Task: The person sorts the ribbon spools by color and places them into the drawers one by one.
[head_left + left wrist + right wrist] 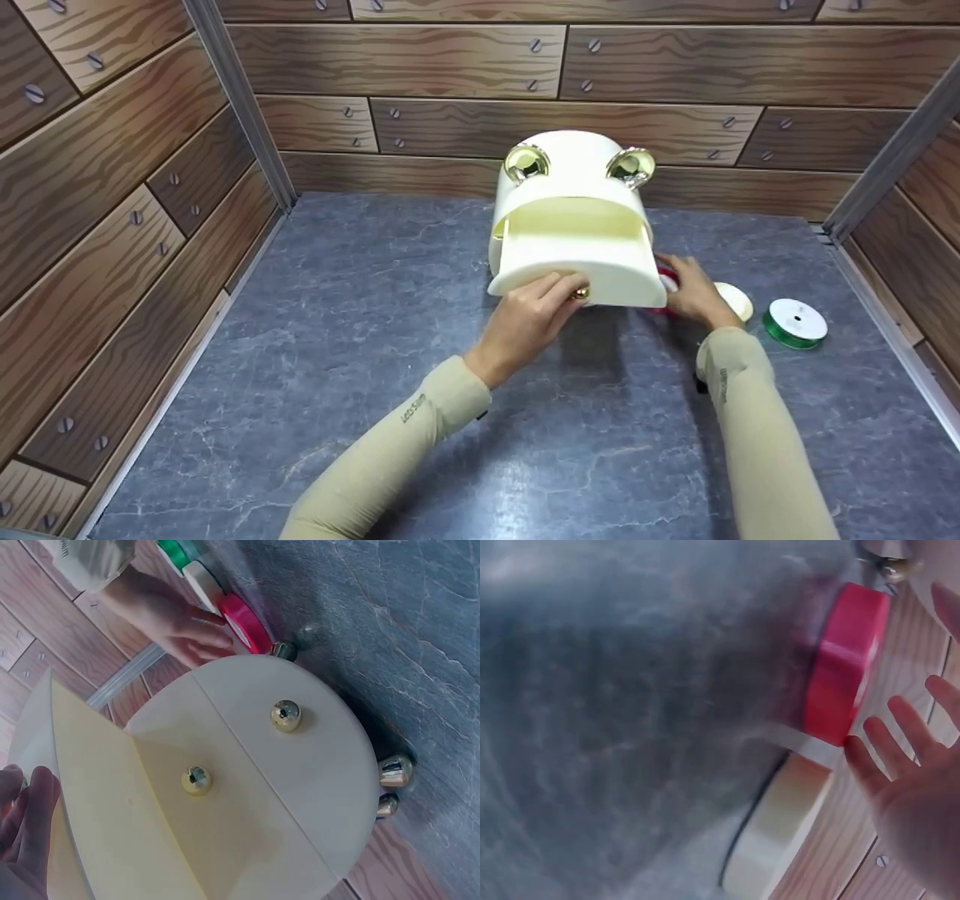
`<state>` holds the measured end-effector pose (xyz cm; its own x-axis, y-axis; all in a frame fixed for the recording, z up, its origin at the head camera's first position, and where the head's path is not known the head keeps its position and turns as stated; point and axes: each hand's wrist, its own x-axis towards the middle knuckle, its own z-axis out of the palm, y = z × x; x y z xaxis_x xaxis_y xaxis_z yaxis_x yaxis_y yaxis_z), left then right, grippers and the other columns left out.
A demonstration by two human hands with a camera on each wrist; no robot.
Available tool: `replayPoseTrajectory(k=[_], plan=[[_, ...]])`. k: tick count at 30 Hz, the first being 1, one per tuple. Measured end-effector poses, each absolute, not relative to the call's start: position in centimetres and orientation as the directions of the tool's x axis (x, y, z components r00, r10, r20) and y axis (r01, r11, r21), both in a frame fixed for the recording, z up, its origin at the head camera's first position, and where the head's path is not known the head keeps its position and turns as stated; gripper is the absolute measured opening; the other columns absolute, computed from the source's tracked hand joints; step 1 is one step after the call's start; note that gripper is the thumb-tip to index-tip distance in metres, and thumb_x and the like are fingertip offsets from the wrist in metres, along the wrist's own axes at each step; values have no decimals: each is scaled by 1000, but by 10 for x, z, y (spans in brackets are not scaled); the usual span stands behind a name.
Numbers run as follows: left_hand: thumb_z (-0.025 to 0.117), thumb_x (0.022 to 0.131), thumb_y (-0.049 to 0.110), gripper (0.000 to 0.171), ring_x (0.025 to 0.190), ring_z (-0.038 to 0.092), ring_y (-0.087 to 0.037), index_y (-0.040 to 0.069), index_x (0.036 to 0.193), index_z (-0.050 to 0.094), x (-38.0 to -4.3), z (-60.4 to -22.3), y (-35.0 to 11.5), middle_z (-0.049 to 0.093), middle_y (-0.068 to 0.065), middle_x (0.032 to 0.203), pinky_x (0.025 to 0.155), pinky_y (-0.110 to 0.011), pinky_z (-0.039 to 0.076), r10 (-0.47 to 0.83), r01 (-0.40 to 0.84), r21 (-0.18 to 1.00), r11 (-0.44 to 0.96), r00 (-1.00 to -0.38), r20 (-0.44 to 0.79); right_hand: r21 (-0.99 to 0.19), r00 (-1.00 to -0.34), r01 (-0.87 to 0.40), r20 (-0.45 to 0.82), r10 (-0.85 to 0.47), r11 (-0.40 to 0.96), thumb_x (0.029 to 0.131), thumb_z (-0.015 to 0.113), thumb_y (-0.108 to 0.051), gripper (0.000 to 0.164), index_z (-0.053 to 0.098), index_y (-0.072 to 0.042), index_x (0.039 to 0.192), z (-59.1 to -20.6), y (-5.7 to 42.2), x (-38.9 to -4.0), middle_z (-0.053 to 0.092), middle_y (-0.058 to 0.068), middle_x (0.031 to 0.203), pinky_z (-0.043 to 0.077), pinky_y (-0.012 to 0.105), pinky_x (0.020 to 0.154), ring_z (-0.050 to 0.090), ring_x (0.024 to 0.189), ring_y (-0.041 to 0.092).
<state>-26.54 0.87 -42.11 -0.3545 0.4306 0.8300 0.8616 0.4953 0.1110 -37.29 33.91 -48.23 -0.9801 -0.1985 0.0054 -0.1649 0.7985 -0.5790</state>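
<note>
A cream, rounded drawer box [574, 161] with two gold ear-like rings stands at the back of the table. Its top drawer [574, 251] is pulled out toward me. My left hand [525, 319] pinches the gold knob [581, 292] on that drawer's front. Below it, in the left wrist view, two more gold knobs show, an upper knob [197, 781] and a lower knob [286, 716]. My right hand [696, 292] is beside the box with fingers spread, one fingertip right at the edge of a red ribbon spool [847, 664].
Right of the red spool are a cream ribbon spool [735, 301] and a green ribbon spool [796, 324]. Gold feet [395, 771] support the box. Wood-patterned walls [405, 60] enclose the dark marbled table [360, 300] at the back and sides.
</note>
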Motion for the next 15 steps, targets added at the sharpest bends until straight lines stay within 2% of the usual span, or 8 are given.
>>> replayPoseTrajectory(k=[5, 15], plan=[[69, 99, 15, 21, 92, 73, -15, 4, 117, 70, -265, -423, 9, 74, -4, 104, 87, -20, 59, 431, 858, 108, 503, -357, 829, -541, -982, -170, 23, -188, 823, 88, 76, -23, 82, 37, 1, 156, -491, 340, -372, 41, 35, 142, 39, 69, 111, 46, 129, 55], [68, 101, 16, 21, 94, 73, -15, 4, 118, 70, -266, -422, 8, 74, -4, 106, 89, -20, 58, 431, 859, 122, 498, -367, 824, -515, -973, -223, 68, -220, 828, 81, 82, -17, 75, 50, 8, 143, -496, 344, -377, 46, 40, 141, 34, 68, 116, 42, 134, 56]])
